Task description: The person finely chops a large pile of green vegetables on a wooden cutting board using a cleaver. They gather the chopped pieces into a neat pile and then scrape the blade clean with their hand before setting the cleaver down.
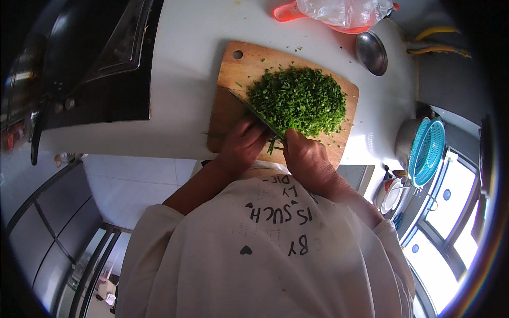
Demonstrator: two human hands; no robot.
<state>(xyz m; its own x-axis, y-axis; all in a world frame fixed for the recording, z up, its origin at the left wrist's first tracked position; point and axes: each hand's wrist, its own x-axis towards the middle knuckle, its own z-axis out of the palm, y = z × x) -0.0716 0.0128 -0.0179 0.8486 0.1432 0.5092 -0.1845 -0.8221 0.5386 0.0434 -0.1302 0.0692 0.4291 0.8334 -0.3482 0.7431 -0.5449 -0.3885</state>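
Note:
A wooden cutting board (pixel 227 70) lies at a slant on the pale counter. On it is a large heap of finely chopped green stalks (pixel 298 101), likely chives or scallions. My right hand (pixel 306 153) is closed around the handle of a knife (pixel 258 113). The blade points up and left along the heap's near-left edge. My left hand (pixel 245 143) is bent over the board's shaded near-left part, close against the blade. Thin uncut stalks (pixel 273 146) show by the knife, and others stick out left of that hand. My left fingertips are partly hidden behind the blade.
A black glass cooktop (pixel 131 91) with a dark pan (pixel 71 43) is on the left. At the back stand a red plastic container (pixel 287 12) with a clear bag (pixel 342 12) and a metal bowl (pixel 372 53). A blue plastic colander (pixel 427 153) is at the right.

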